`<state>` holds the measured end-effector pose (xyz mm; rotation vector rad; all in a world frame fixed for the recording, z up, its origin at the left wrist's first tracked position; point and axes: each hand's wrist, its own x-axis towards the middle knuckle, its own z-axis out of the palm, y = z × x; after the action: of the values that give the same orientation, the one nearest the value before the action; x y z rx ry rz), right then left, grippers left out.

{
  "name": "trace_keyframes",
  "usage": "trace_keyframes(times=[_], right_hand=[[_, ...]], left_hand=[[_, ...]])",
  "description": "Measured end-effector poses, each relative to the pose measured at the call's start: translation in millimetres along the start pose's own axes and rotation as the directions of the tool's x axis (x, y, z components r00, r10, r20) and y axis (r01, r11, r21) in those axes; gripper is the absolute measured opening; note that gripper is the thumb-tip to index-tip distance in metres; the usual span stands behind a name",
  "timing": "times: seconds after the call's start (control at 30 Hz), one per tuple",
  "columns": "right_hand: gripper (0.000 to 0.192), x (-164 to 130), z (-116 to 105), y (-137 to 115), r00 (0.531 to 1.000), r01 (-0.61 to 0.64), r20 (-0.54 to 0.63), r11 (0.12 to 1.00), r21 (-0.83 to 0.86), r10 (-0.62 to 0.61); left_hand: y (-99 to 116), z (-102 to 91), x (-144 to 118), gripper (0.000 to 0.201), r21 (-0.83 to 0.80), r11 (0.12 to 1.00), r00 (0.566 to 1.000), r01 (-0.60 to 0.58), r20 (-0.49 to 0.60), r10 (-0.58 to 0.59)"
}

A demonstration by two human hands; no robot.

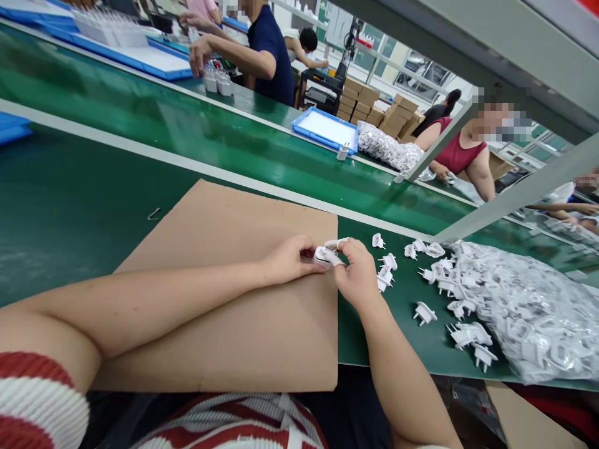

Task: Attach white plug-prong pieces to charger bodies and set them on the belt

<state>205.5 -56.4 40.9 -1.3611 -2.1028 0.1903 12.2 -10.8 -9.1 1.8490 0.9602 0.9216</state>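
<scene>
While your left hand (290, 259) pinches one end of a small white plug part (325, 255), your right hand (358, 274) closes its fingers on the other end, so both hands grip the same piece between them. You hold it just above the right edge of the brown cardboard sheet (224, 299) lying on the green bench (60, 212).

Just to the right of your right hand, loose white plug parts (386, 271) lie scattered on the green surface, prongs pointing various ways. Further right, a large clear bag of the same plug parts (524, 312) spills open, still well filled.

As a judgement, the work looks early or mid-run: the bag holds far more pieces than those laid out, and no finished pile shows on the cardboard, so most of it seems left to handle.

Beyond the bench, a green conveyor belt (210, 134) runs across, with a blue tray (325, 130) and another bag of white parts (384, 146) at its far side. Other people work opposite: one in a dark shirt (271, 53) near white chargers (218, 81), one in a red top (456, 153). Stacked cardboard boxes (374, 106) stand behind.

No brand, label or writing can be read anywhere.
</scene>
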Motion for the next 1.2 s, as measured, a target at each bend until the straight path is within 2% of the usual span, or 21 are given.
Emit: trace_keyframes(times=[0.23,0.4,0.6,0.7,0.9,1.07,1.13,1.2], right_hand=[[0.039,-1.5,-0.2,-7.0,0.998,0.066,0.036,0.984,-0.163,-0.061],[0.039,-1.1,0.0,-5.3,0.997,0.069,0.034,0.981,-0.179,-0.064],[0.04,5.0,-7.3,-7.2,0.992,0.087,0.111,0.97,-0.229,-0.063],[0.04,6.1,-7.9,-8.6,0.992,0.059,0.118,0.971,-0.233,-0.032],[0.038,4.4,-3.5,-6.1,0.998,-0.015,0.06,0.979,-0.201,0.028],[0.037,5.6,-4.5,-2.4,0.998,0.028,0.053,0.975,-0.222,-0.016],[0.033,6.3,-5.4,-0.1,0.999,0.018,0.05,0.983,-0.184,-0.009],[0.031,6.3,-5.3,2.1,0.999,0.005,0.043,0.989,-0.146,0.001]], left_hand=[[0.4,-0.7,0.3,0.037,-0.01,1.0,1.0,-0.026,0.002,0.026],[-0.7,0.2,1.1,0.038,0.008,1.0,1.0,-0.029,-0.007,0.029],[-3.1,1.2,1.4,0.038,0.005,1.0,1.0,-0.012,0.002,0.012],[-3.6,1.2,1.7,0.039,0.013,1.0,1.0,-0.008,0.0,0.008],[-4.1,1.7,1.3,0.041,0.027,1.0,1.0,-0.001,0.007,0.001],[-3.2,3.1,-0.3,0.039,0.05,0.999,1.0,-0.021,-0.012,0.021],[-0.2,1.4,-0.7,0.038,0.009,0.999,0.999,-0.033,0.014,0.033],[3.2,-1.2,-0.6,0.037,-0.106,0.994,0.996,-0.023,0.081,0.032]])
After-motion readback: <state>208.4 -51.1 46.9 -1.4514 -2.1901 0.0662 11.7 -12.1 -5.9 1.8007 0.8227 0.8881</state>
